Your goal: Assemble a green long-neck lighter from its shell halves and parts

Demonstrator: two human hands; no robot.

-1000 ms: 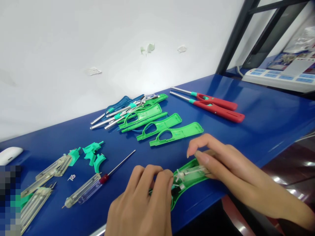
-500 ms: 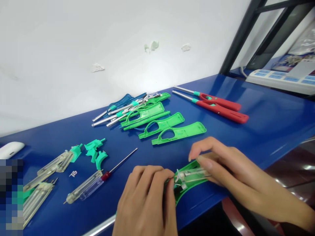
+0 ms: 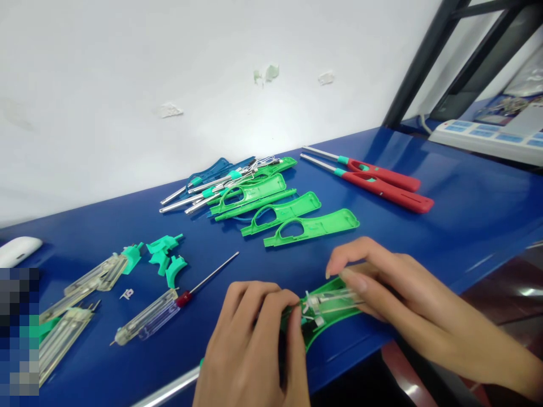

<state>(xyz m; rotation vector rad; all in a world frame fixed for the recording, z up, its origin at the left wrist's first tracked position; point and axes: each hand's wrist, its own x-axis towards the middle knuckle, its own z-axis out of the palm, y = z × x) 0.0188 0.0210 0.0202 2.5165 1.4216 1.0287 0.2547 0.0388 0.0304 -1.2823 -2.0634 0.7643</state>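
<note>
Closer in to the right hand (image 3: 394,299), the left hand (image 3: 250,345) bares more metal tube (image 3: 169,390). Both grasp the green lighter shell (image 3: 333,321), left at its trigger end, right at its handle, angled away rightward, right of the screwdriver (image 3: 184,298).

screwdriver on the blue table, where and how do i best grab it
Probably by its red collar, from above, with fingertips pinching across its width. It lies flat, its clear handle close alongside a clear plastic piece, which leaves little finger room there. The collar sits just past that piece's end, and looks thicker than the slim shaft.
</note>
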